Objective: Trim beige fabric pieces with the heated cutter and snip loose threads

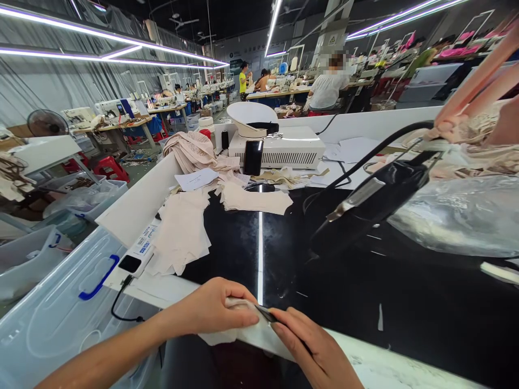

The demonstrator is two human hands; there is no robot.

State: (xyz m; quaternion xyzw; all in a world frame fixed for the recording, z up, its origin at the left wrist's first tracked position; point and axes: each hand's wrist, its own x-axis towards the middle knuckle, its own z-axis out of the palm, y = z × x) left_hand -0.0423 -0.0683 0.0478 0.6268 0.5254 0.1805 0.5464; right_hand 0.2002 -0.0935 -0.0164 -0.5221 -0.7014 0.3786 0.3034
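Note:
My left hand (221, 308) is closed, pinching a pale cream fabric piece (219, 336) between thumb and fingers just above the table's front edge. The cloth hangs below the palm. Close beside it, my right hand (308, 346) is closed around a slim dark pointed tool (265, 313), like tweezers or thread snips; the fingers hide much of it. Its tip meets the fabric by my left fingertips. A stack of cream fabric pieces (178, 232) lies on the left of the black tabletop (239, 254), and a second fabric stack (255, 199) lies farther back.
A black corded tool (377, 189) hangs at the right from peach fabric strips (478, 81). Near it lies a clear plastic bag (458, 216). At the back stand a white box-shaped device (284, 148) and a phone (253, 158). A lidded plastic bin (60, 308) is at the left.

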